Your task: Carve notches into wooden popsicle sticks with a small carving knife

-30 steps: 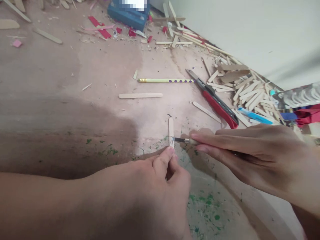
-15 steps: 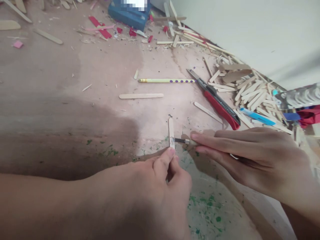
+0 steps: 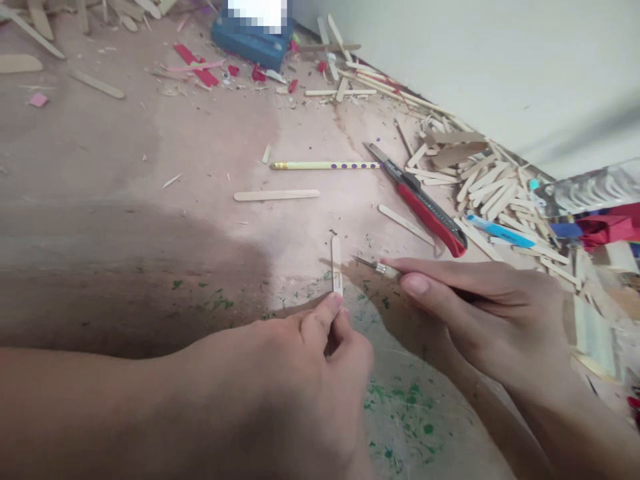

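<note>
My left hand pinches the lower end of a wooden craft stick between thumb and finger, with the stick pointing away from me over the table. Near my fingertips the stick carries a small marked or cut patch. To the right, my right hand grips a craft knife by its pale handle, much of which the fingers hide. The knife's thin blade points left and is apart from the stick.
Beyond my hands lie another craft stick, a spotted pencil and a red box cutter with its blade out. A pile of sticks and a blue pen are at right. A blue block stands at the back.
The craft knife's blade has lifted off the stick and moved right, and my right hand has turned so its thumb shows. My left hand keeps its pinch on the stick. The view has shifted slightly.
</note>
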Demonstrator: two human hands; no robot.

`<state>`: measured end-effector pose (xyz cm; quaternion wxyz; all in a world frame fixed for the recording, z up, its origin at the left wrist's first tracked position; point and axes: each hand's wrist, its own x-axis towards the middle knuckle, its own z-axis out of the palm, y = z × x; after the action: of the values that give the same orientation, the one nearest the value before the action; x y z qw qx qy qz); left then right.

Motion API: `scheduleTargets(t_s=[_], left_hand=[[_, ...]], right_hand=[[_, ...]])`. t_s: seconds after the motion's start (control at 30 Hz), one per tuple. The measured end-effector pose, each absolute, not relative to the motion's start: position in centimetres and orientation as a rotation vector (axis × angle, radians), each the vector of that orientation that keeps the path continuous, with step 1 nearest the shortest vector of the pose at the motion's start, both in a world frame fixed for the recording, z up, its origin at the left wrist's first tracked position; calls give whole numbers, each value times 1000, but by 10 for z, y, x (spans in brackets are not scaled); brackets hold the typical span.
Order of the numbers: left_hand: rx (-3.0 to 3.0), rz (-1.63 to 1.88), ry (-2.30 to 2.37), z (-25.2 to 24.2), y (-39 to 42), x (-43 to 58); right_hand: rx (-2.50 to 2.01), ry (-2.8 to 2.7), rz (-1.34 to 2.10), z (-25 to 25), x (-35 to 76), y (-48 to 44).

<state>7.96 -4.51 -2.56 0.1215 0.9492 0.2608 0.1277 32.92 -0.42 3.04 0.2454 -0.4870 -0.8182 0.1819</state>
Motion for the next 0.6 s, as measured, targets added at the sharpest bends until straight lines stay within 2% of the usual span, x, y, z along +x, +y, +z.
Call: scheduleTargets(t_s=[0.13,0.27,0.43,0.6], left_hand=[[2756,433,1168,-61,-69,110],[2829,466,1011,-74,-73,113],[2836,404,1005,-62,-67,105],[2850,511,1015,-54,-60,103]], right_hand=[[-1360,-2136,518,31,326,-6],[-1272,-2318,449,40,335,-8],[-1222,-2456,449,49,339,-3],[-1167,-2539,446,51,337,2]])
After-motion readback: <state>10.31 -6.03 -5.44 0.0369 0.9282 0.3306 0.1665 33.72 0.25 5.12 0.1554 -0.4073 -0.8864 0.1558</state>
